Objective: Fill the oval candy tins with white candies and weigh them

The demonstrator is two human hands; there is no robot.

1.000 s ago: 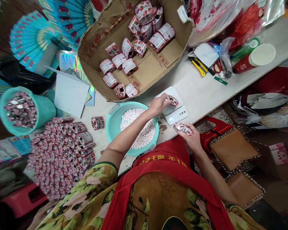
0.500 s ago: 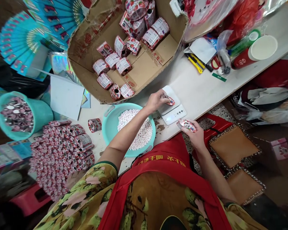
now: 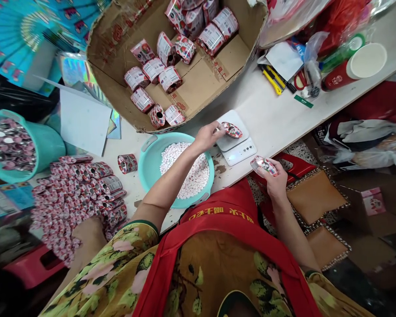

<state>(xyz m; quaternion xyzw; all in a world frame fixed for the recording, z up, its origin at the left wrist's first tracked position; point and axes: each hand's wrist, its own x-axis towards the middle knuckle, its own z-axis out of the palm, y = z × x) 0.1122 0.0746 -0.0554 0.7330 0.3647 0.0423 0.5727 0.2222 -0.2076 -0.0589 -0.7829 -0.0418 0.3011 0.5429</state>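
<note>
L hand [image 3: 207, 135] reaches over the basin to the scale [image 3: 236, 143], fingertips loosely curled and just touching the near edge of a small open tin [image 3: 231, 130] that sits on the weighing pan; a sec ago the fingers were pinched over that tin, so the grip looks eased off, tin now resting on its own weight. R hand [image 3: 274, 179], at 4 o'clock from the scale and off the table edge, pinches a printed lid [image 3: 264, 165] between thumb and fingers, held flat and pattern-up; it has drifted a bit right and up vs. half a sec back but the hold reads the same. Judging by that, the weigh-in seems to be the step under way w/ the lid waiting. At 8 o'clock from the scale, touching the forearm's line, a teal basin [image 3: 151, 152] of white tablets [image 3: 185, 169]. At 11 o'clock, a big carton [image 3: 214, 83] w/ finished tins lying loose inside. Further out at 9 o'clock, one stray tin, then a heap of empty tins [image 3: 82, 193] and a teal bucket [image 3: 48, 143] of lids. At 2 o'clock on the white table [image 3: 273, 121]: pens, scissors, a red cup [image 3: 353, 70]. Red apron [image 3: 224, 220] fills the foreground.
</note>
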